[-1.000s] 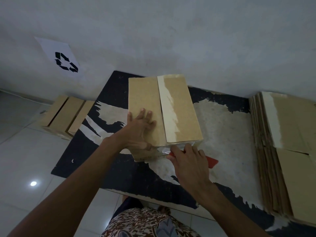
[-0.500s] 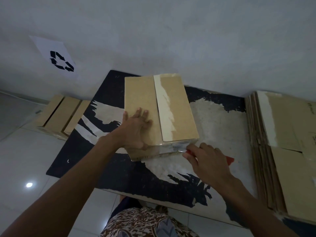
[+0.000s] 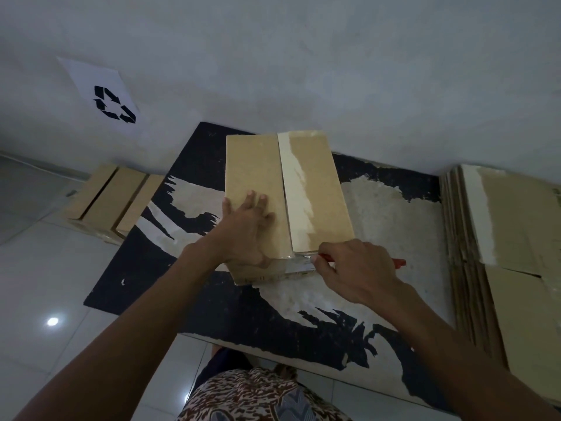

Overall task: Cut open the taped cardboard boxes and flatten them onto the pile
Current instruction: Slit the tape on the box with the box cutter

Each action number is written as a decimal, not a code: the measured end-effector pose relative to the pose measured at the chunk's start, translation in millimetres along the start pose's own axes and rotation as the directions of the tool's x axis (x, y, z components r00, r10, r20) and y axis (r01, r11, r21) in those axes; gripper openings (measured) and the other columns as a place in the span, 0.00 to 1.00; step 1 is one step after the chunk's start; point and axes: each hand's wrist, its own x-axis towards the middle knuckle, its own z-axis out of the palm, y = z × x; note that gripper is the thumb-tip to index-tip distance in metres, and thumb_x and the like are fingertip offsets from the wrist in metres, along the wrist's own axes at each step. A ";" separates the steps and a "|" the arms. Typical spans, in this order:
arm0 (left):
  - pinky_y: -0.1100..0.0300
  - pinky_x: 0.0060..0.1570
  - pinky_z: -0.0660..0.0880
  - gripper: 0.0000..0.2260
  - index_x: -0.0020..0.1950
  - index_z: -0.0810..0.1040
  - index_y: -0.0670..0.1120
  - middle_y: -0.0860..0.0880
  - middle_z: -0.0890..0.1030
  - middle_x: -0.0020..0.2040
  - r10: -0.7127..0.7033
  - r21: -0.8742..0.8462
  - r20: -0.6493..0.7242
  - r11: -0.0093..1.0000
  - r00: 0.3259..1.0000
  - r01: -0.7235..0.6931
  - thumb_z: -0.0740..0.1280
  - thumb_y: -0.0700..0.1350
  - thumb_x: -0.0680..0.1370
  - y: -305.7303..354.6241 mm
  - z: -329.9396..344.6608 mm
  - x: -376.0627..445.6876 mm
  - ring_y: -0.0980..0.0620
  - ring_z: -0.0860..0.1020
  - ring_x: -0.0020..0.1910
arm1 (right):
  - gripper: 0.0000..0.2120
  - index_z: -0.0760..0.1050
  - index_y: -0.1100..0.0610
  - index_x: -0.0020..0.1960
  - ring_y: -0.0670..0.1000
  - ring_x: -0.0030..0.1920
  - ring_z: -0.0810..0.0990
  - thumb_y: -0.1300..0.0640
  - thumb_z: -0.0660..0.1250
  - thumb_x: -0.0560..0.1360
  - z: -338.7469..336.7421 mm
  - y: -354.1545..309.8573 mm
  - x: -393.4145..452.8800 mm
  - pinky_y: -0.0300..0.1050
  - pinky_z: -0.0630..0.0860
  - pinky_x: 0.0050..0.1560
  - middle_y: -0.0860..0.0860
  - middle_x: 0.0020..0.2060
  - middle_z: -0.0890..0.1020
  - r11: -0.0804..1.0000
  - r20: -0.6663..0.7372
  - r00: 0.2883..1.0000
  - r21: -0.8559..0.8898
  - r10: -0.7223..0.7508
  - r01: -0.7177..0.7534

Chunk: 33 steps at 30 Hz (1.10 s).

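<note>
The taped cardboard box [image 3: 288, 196] lies flat-topped on a worn black mat, its long axis running away from the person. It is plain brown; its two top flaps meet along a centre seam, and a pale strip where the surface has torn away runs beside that seam on the right flap. Glossy clear tape wraps the near end. The left hand [image 3: 247, 229] presses flat on the left flap; the right hand [image 3: 355, 268] grips a red-handled box cutter [image 3: 394, 262] at the near right edge. Beyond that hand, to its right, the pile of flattened boxes [image 3: 516, 253] lies stacked, layered edges showing.
</note>
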 end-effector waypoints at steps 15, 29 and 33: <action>0.31 0.73 0.38 0.43 0.81 0.53 0.45 0.42 0.41 0.81 0.032 -0.007 0.022 0.999 0.999 -0.032 0.71 0.58 0.74 -3.7 -1.1 1.6 0.40 0.36 0.79 | 0.20 0.77 0.48 0.48 0.49 0.32 0.74 0.37 0.53 0.80 -22.7 7.7 -1.7 0.42 0.67 0.36 0.45 0.32 0.76 0.995 0.007 1.000 -0.095 -0.018 0.019; 0.35 0.73 0.32 0.46 0.80 0.54 0.43 0.42 0.45 0.81 0.058 -0.192 -0.106 0.978 0.993 -0.078 0.64 0.61 0.67 -11.3 11.3 -3.0 0.45 0.37 0.79 | 0.18 0.72 0.50 0.42 0.44 0.29 0.73 0.39 0.54 0.81 -13.8 9.3 -14.8 0.40 0.65 0.33 0.45 0.29 0.75 0.940 0.075 0.987 0.303 0.143 -0.159; 0.37 0.74 0.36 0.39 0.80 0.57 0.42 0.42 0.53 0.80 0.107 -0.222 -0.398 0.953 0.911 -0.209 0.58 0.59 0.72 -6.5 43.4 -16.3 0.46 0.44 0.79 | 0.23 0.72 0.50 0.47 0.44 0.33 0.75 0.30 0.63 0.71 -10.3 17.2 -14.3 0.42 0.72 0.37 0.43 0.34 0.76 0.799 -0.022 0.931 0.521 0.364 -0.300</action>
